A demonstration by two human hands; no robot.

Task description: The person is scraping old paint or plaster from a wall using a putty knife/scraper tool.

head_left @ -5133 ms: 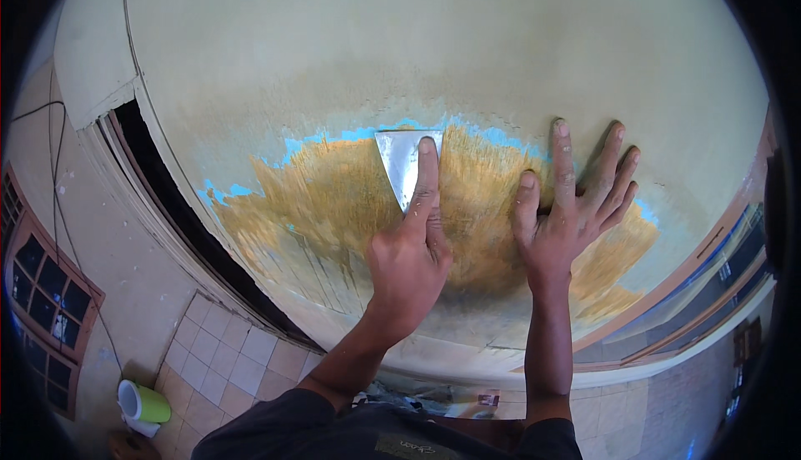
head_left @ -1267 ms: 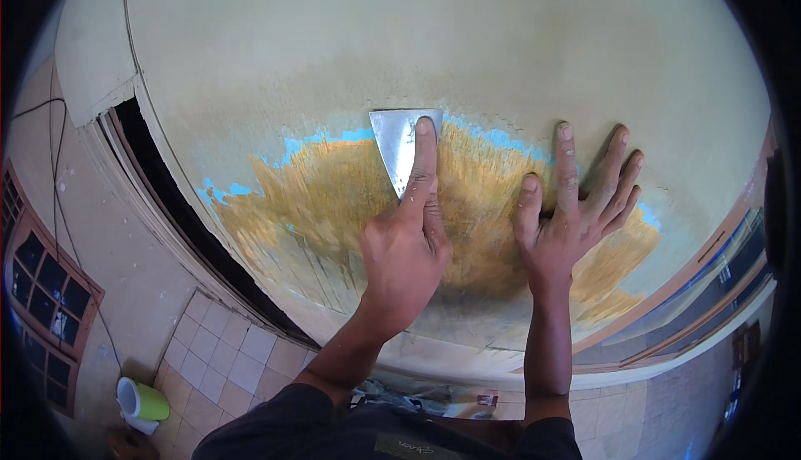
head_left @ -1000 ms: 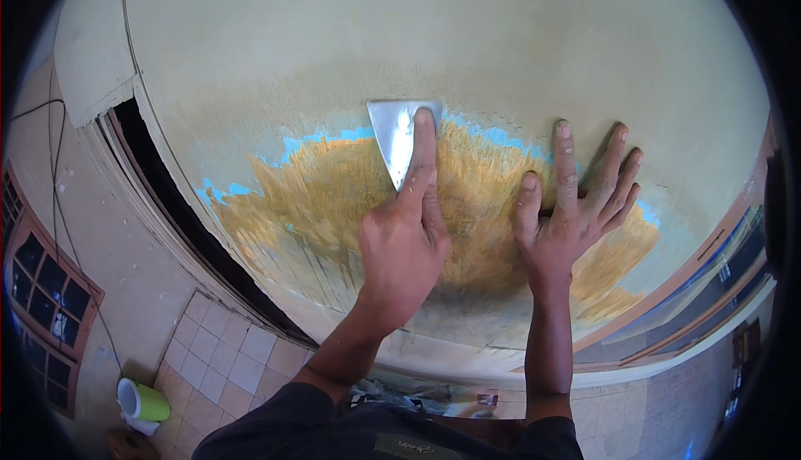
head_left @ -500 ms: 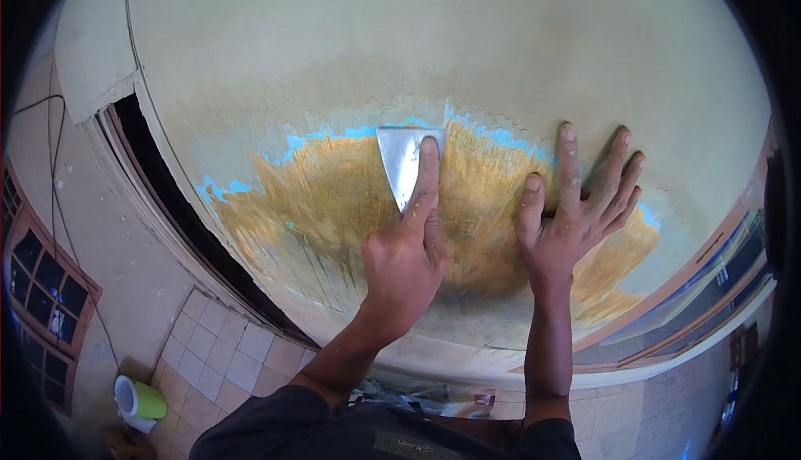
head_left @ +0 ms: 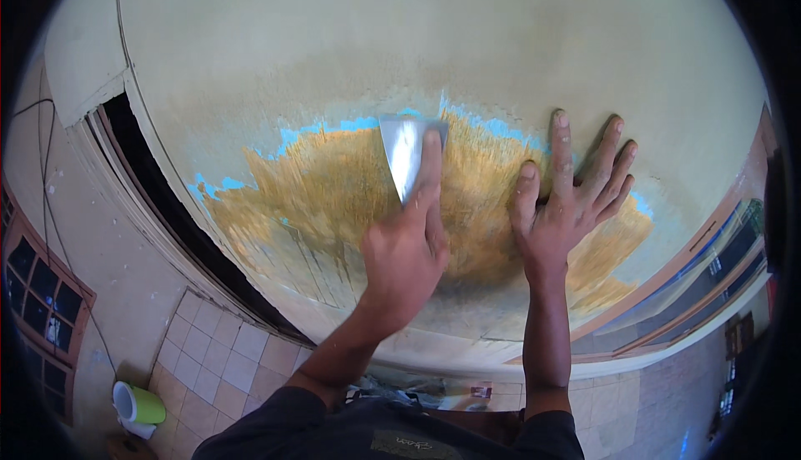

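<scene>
My left hand (head_left: 405,264) is closed around a scraper, its index finger stretched along the shiny metal blade (head_left: 405,155). The handle is hidden in the palm. The blade's wide edge lies on the wall (head_left: 375,35), at the upper border of a bare brownish-orange patch (head_left: 334,176) with dark streaks lower down. Bright blue paint (head_left: 321,129) shows in a ragged line between this patch and the pale greenish paint above. Further right, my right hand (head_left: 561,218) rests on the wall with fingers spread, over the patch's right part and its blue border, holding nothing.
A dark opening with a worn frame (head_left: 133,180) borders the wall at left. Beyond it are a window (head_left: 46,285), a hanging cable (head_left: 62,239) and a green bucket (head_left: 146,407) on the tiled floor (head_left: 219,347). A glazed window (head_left: 667,318) lies at lower right.
The whole view has shifted slightly, so the wall sits a little higher and further left. The scraper has slid slightly right along the patch's border. My right hand stays on the wall.
</scene>
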